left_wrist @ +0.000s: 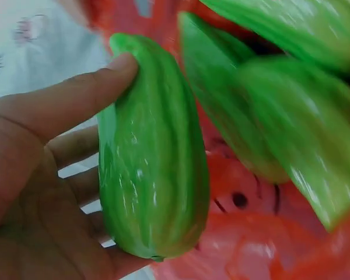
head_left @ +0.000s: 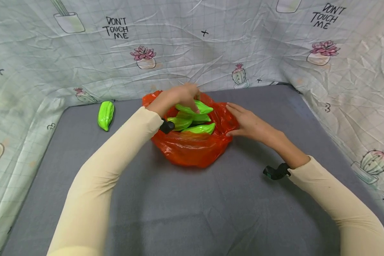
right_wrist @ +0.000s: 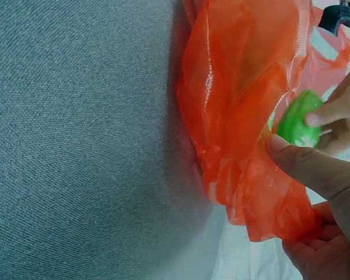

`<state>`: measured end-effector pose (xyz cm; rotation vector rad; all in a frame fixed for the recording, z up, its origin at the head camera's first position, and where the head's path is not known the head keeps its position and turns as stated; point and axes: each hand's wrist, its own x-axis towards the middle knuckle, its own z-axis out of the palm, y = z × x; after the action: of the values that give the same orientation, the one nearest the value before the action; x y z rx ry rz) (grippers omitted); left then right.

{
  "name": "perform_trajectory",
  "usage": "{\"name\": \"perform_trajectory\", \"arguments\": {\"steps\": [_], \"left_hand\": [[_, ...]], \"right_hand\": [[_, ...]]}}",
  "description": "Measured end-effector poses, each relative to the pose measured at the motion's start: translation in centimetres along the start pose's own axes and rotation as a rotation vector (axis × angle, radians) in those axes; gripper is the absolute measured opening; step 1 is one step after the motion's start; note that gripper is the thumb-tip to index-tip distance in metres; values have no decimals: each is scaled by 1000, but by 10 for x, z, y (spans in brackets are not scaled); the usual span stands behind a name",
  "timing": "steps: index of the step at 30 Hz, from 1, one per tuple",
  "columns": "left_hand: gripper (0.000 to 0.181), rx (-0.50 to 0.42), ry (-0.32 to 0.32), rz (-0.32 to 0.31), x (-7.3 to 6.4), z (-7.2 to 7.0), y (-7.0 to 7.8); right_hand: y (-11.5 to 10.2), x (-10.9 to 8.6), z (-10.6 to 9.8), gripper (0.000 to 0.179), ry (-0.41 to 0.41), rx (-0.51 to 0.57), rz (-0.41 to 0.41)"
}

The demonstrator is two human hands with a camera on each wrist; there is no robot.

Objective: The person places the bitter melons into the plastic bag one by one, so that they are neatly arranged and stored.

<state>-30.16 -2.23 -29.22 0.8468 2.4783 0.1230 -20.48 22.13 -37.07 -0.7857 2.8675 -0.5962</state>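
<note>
My left hand (head_left: 186, 96) grips a glossy green ridged gourd (left_wrist: 154, 157) that tapers to a point, thumb on one side and fingers behind it. It is held over the mouth of a red plastic bag (head_left: 192, 151). Several similar gourds (head_left: 200, 128) lie inside the bag, seen also in the left wrist view. My right hand (head_left: 251, 123) pinches the bag's right rim between thumb and fingers, as the right wrist view shows. There, the left hand (right_wrist: 341, 116) with its gourd appears beyond the rim. Folds of the bag hide its lower contents.
Another green gourd (head_left: 106, 115) lies alone on the grey cloth surface (head_left: 179, 206), left of the bag. A pale printed cloth (head_left: 185, 46) rises behind and along both sides. Black wrist cameras (head_left: 276, 172) are strapped to both wrists.
</note>
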Motion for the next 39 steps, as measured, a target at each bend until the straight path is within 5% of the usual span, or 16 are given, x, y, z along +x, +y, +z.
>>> {"name": "perform_trajectory", "arguments": {"steps": [5, 17, 23, 39], "left_hand": [[57, 63, -54, -70, 5, -2, -8], [28, 92, 19, -185, 11, -2, -2], [29, 207, 44, -169, 22, 0, 8], [25, 192, 108, -178, 39, 7, 22]], "right_hand": [[-3, -1, -2, 97, 12, -4, -3], [-6, -1, -6, 97, 7, -5, 9], [-8, 1, -7, 95, 16, -13, -8], [-13, 2, -11, 93, 35, -18, -31]]}}
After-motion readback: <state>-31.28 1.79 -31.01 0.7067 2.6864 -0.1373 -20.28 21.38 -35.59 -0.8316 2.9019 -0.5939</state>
